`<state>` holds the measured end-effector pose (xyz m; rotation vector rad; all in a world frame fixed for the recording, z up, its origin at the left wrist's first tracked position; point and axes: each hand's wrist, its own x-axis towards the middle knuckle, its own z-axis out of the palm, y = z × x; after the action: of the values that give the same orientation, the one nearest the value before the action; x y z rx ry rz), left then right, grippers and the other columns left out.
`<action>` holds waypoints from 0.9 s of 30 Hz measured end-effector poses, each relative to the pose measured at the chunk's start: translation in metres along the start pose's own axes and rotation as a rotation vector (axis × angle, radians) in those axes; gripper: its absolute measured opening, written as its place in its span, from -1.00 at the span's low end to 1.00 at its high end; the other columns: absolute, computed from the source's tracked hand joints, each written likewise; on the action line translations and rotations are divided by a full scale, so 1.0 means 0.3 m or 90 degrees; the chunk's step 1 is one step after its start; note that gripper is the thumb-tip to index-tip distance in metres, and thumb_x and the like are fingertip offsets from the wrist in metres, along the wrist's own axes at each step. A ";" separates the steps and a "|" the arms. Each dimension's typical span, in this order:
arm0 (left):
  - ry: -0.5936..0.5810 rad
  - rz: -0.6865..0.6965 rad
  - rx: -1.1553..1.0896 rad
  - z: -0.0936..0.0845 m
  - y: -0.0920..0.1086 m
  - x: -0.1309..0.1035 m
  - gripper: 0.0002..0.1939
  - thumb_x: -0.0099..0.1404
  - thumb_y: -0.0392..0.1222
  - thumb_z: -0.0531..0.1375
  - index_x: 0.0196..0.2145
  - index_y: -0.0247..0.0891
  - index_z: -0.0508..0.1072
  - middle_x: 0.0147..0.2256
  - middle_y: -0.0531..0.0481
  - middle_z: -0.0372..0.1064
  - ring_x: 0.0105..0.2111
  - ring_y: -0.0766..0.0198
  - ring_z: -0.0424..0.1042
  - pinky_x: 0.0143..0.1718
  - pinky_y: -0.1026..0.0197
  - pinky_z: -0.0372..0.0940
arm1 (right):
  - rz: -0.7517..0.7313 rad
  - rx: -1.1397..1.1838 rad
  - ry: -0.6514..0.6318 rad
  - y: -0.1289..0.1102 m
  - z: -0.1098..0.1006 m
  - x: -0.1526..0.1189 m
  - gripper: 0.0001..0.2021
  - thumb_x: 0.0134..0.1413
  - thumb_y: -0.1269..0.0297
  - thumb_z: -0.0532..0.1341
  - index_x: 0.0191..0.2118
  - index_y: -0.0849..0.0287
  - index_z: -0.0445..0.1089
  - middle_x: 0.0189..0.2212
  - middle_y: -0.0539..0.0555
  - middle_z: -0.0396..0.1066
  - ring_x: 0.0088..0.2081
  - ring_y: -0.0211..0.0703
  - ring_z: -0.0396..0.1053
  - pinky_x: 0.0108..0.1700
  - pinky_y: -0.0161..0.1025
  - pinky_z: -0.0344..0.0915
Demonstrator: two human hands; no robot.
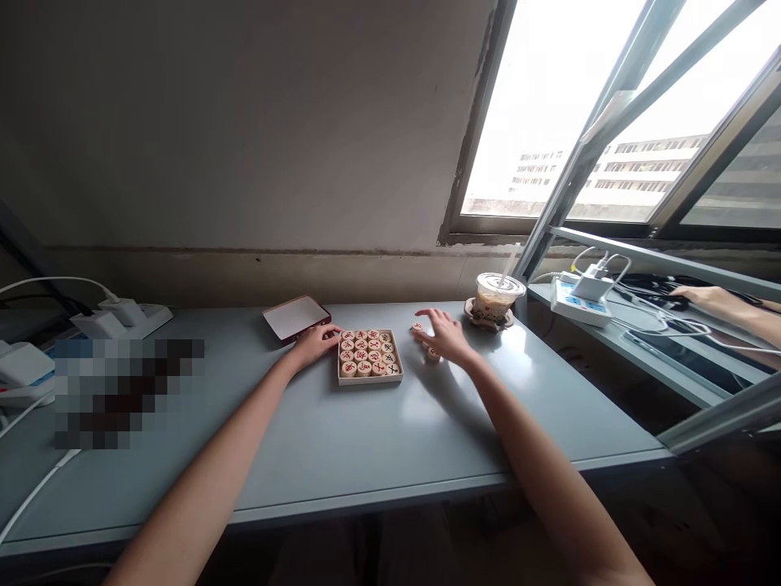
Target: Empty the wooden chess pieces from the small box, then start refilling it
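Note:
A shallow box [370, 379] stands on the desk, filled with rows of round wooden Chinese chess pieces [361, 356]. Most pieces carry red characters; those in the right column are dark. At the box's upper left edge, my left hand [315, 345] has its fingers and thumb closed on the rim. My right hand [447, 335] is to the right of the box, fingers apart, over a few loose pieces. One loose piece [417, 326] shows by its fingertips and another loose piece [433, 356] lies beneath the palm side. The hand partly hides them.
Behind my left hand lies the box lid [296, 318], inner side up. A lidded drink cup [495, 297] with a straw sits in a holder at the back right. Power strips [579, 301] and cables lie at both sides. Another person's hand [708, 299] is at far right.

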<state>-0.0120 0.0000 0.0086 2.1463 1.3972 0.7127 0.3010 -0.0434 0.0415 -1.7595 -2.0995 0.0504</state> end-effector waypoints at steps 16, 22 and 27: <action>0.015 -0.009 0.025 0.013 0.010 -0.005 -0.58 0.20 0.06 0.00 -0.14 -0.20 0.47 -0.17 -0.08 0.48 -0.16 0.05 0.41 -0.10 0.10 0.23 | 0.112 -0.077 -0.060 0.167 0.110 0.059 -0.51 0.26 0.43 -0.22 0.25 0.15 0.10 0.30 0.13 -0.12 0.30 0.00 -0.16 0.21 0.17 -0.03; 0.008 -0.008 -0.013 0.003 0.015 -0.006 -0.57 0.17 0.06 0.04 -0.14 -0.22 0.49 -0.13 -0.09 0.47 -0.14 0.07 0.41 -0.07 0.12 0.25 | -0.004 -0.127 0.097 0.047 0.073 0.035 -0.63 0.28 0.27 -0.05 0.12 -0.11 0.28 0.27 -0.02 -0.02 0.26 0.06 -0.10 0.16 0.18 -0.03; -0.047 0.019 -0.049 0.011 0.045 -0.016 -0.57 0.15 0.07 0.07 -0.15 -0.22 0.50 -0.08 -0.10 0.45 -0.06 0.04 0.38 0.02 0.10 0.21 | -0.196 -0.025 0.070 -0.134 0.046 0.001 -0.64 0.26 0.31 0.01 0.11 -0.09 0.31 0.13 0.01 0.22 0.09 -0.06 0.14 0.03 -0.09 0.17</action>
<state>-0.0024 -0.0097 0.0141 2.1156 1.2821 0.6799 0.2588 -0.0484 0.0401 -1.4051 -2.2763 -0.1714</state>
